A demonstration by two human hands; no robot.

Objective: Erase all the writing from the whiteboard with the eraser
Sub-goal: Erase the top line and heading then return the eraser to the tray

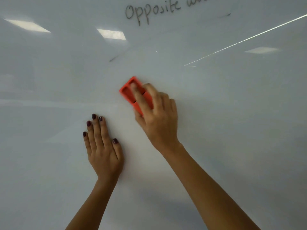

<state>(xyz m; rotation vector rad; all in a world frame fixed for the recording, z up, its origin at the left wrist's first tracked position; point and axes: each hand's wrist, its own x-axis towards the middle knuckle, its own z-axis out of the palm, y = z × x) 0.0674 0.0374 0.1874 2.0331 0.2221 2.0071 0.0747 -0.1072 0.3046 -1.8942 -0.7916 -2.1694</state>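
Note:
The whiteboard (232,113) fills the whole view. My right hand (157,117) grips an orange eraser (128,91) and presses it flat on the board near the middle; the hand and eraser are blurred. My left hand (102,146) lies flat on the board, fingers together, just left of and below the eraser. Grey handwriting (152,11) reading "Opposite" and a cut-off second word runs along the top edge. A short grey stroke (116,57) sits above and left of the eraser, and a faint dash (224,15) lies at the upper right.
Ceiling lights (111,34) and a bright thin line (240,41) reflect off the glossy board surface. No frame, tray or edge of the board is in view.

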